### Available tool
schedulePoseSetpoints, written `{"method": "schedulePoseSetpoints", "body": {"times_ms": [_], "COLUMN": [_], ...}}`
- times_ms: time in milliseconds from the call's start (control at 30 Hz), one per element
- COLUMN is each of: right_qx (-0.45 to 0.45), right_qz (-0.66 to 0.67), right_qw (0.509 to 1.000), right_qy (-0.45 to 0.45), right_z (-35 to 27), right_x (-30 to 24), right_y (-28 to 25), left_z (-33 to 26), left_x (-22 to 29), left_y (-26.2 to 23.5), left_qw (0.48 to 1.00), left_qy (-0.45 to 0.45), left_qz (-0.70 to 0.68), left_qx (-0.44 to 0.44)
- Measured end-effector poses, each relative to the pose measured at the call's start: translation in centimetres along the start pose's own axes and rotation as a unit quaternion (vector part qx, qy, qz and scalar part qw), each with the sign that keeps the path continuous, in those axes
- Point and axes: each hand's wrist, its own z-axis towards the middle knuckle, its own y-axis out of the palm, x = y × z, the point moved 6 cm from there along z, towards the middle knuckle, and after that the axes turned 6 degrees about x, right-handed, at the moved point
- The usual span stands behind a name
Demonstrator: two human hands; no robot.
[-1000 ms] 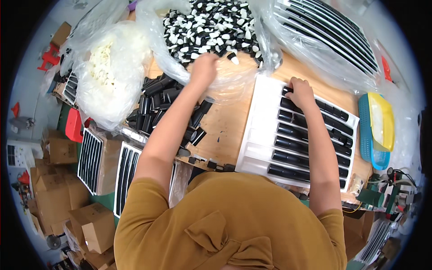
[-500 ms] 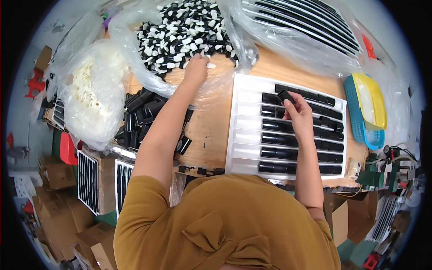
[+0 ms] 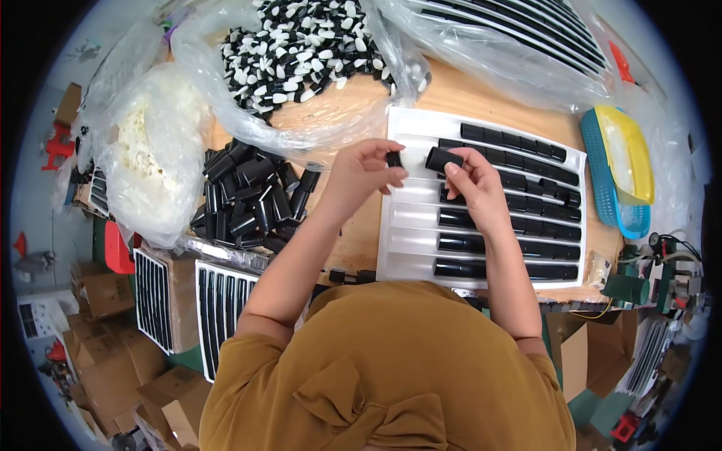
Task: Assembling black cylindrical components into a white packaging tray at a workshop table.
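My left hand (image 3: 368, 173) pinches a small black piece (image 3: 394, 159) over the left edge of a white tray (image 3: 402, 259). It looks like one from the heap of small black-and-white pieces (image 3: 301, 56); any white part is hard to make out against the tray. Facing it, a short black cylinder, like a cap (image 3: 442, 159), is held between the thumb and fingers of my right hand (image 3: 475, 184). The two parts are close but apart. Rows of black cylinders (image 3: 519, 246) lie in the tray's grooves beneath my right hand and forearm.
Loose black cylinders (image 3: 252, 195) are piled to the left. Beyond them sits a clear bag of cream-coloured pieces (image 3: 147, 161). A blue basket (image 3: 602, 173) with a yellow one (image 3: 628, 158) stands right of the tray. Plastic-covered filled trays (image 3: 519, 45) lie at the far right.
My left hand has come back from the heap toward the tray, now with a small piece in it. My right hand has shifted slightly left with its black cylinder, which is now turned sideways.
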Motion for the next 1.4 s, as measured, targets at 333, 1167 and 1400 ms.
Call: {"method": "schedulePoseSetpoints", "body": {"times_ms": [333,1167,1400], "right_qx": [-0.054,-0.062,-0.042], "right_qz": [-0.11,-0.088,-0.269], "right_qw": [0.992,0.994,0.96], "right_qy": [-0.007,-0.012,-0.071], "right_z": [-1.6,-3.9,2.1], "right_x": [0.3,-1.8,0.0], "right_y": [1.0,2.0,3.4], "left_z": [-2.2,-3.8,0.0], "left_x": [-1.0,0.9,-2.3], "left_y": [0.7,2.3,-1.4], "left_qw": [0.997,0.99,0.994], "left_qy": [0.017,0.086,0.024], "left_qz": [-0.067,0.093,0.098], "left_qx": [-0.017,-0.068,-0.041]}}
